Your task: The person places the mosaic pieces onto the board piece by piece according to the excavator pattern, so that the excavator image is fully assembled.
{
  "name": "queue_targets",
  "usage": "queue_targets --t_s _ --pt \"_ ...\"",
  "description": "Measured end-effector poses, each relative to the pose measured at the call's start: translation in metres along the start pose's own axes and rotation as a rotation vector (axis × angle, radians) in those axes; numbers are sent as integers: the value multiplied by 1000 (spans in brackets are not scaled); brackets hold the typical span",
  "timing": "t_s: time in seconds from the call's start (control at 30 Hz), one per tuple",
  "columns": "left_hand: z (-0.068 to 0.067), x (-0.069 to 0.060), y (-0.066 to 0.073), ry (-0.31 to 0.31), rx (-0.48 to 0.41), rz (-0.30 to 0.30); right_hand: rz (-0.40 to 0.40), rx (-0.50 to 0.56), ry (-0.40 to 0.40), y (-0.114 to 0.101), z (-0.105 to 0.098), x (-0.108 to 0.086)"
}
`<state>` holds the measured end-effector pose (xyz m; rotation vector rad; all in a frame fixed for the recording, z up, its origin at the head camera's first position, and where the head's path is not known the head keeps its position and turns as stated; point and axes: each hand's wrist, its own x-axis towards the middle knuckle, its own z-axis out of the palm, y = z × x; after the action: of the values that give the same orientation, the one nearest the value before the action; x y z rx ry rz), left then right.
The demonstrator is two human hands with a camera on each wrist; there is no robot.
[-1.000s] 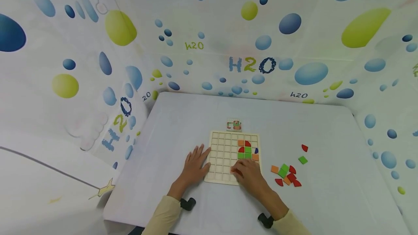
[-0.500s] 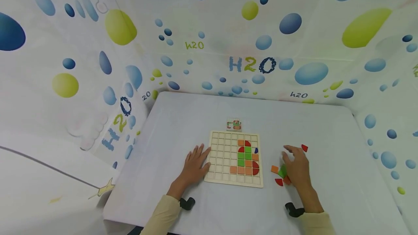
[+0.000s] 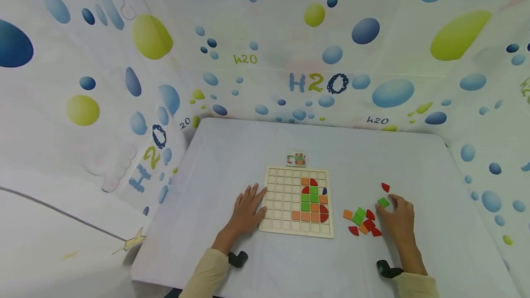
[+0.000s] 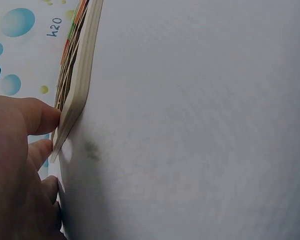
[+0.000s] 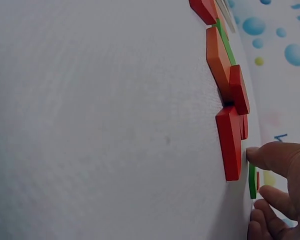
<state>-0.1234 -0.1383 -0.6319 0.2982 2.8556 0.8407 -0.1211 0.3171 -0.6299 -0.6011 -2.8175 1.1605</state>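
Observation:
A wooden grid board [image 3: 281, 197] lies on the table, with orange, green and red tiles and one dark blue piece set in its right-hand squares. My left hand [image 3: 246, 210] lies with fingers spread at the board's left edge; in the left wrist view the thumb and a finger touch its rim [image 4: 80, 85]. Over on the right, my right hand [image 3: 398, 217] has thumb and index finger at opposite corners of a green square tile [image 3: 383, 202], pinching it. The right wrist view shows that green tile [image 5: 252, 182] still low by the tabletop, between thumb and finger.
Between board and right hand lies a loose pile of orange, green and red tiles [image 3: 359, 217]. A red quarter-round piece [image 3: 385, 187] sits just beyond the green tile. Behind the board is a small pattern card [image 3: 296, 159]. A printed curtain [image 3: 265, 82] hangs behind the table.
My right hand has left an orange tile in the board's lower row and moved right, over the pile, to the green tile. The left hand has stayed at the board's edge.

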Motion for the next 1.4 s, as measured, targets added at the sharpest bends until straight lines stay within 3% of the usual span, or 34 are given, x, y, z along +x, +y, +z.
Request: queue_targets --t_s 0.4,0.7,1.4 --pt "-1 -2 1 32 -21 36 -30 26 12 2 3 -3" --pt "1 0 0 3 9 6 -77 26 48 -3 4 -7" --pt "-2 -1 3 4 -8 2 -90 -20 -47 -15 1 7"
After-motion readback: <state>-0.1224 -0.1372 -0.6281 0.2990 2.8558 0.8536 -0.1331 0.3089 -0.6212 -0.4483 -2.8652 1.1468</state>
